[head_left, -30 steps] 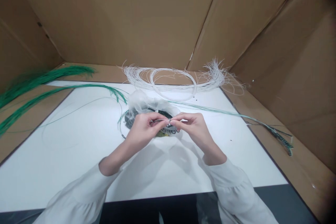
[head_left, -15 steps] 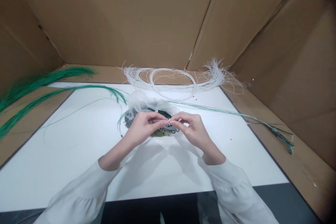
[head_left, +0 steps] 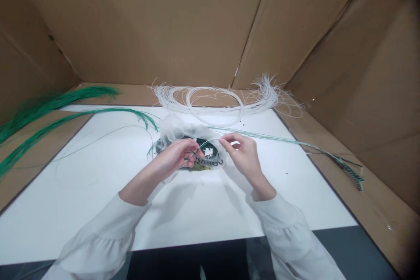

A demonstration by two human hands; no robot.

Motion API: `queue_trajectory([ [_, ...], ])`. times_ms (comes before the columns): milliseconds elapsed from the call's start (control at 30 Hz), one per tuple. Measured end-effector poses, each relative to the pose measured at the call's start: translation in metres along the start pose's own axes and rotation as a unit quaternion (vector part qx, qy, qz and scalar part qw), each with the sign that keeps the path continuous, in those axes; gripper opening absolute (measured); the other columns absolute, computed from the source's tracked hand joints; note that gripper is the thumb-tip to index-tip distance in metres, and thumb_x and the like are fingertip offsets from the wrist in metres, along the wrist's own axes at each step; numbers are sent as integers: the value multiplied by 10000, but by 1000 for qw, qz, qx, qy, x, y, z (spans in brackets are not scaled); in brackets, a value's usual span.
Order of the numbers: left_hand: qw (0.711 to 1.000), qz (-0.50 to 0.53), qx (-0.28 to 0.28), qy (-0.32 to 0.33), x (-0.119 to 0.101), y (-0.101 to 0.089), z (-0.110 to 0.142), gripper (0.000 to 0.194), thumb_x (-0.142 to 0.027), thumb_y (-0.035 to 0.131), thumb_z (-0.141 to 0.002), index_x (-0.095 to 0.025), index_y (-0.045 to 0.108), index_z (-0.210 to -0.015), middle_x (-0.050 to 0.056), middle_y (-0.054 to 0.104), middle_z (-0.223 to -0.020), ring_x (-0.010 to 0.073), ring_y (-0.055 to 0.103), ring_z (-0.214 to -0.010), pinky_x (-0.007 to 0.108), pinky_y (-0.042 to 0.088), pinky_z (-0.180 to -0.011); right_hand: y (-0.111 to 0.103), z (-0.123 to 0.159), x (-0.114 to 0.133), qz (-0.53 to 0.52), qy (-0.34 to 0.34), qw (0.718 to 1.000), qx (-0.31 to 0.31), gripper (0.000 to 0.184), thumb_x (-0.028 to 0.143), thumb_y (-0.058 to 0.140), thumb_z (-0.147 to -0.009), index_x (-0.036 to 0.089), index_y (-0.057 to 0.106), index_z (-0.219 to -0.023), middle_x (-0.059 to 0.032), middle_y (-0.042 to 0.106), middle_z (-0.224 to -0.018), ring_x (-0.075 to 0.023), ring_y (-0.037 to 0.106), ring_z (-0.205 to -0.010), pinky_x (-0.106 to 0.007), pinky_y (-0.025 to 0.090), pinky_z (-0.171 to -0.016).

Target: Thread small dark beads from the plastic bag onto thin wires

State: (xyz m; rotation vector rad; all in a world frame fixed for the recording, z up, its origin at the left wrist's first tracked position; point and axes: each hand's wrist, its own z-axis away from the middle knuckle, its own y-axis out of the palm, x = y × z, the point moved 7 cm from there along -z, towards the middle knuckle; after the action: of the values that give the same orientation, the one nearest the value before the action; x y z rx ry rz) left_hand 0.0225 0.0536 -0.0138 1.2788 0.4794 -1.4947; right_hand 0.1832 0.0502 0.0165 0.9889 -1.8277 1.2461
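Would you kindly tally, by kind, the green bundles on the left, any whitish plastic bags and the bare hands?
Green bundles: 2
Whitish plastic bag: 1
Hands (left hand, right hand): 2
Total: 5

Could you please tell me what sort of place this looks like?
Likely a handcraft workspace: a white table, cardboard walls at its back and sides, and green strands bundled at the left.

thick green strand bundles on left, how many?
2: a rear bundle at far left and, below it in view, a front bundle reaching over the white tabletop. Both leave frame; more may be hidden.
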Motion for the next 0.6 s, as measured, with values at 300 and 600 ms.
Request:
queue_trajectory([
  [300,999,-49,-1,7,-2,-4,1,213,-326,573,-713,-113,557,-714,60,621,-746,68,444,-496,204,392,-457,-1,-1,2,11,-20,1000,-12,142,274,587,-725,151,650,-692,-48,674,-716,-156,596,-640,-257,477,-558],
  [600,989,-143,-22,10,-9,-6,6,341,-440,608,-701,-147,564,-869,53,625,-869,68,461,-525,180,373,-438,12,6,15,28,-89,994,52,105,212,570,-759,167,652,-711,-34,663,-721,-136,586,-647,-229,468,-573],
])
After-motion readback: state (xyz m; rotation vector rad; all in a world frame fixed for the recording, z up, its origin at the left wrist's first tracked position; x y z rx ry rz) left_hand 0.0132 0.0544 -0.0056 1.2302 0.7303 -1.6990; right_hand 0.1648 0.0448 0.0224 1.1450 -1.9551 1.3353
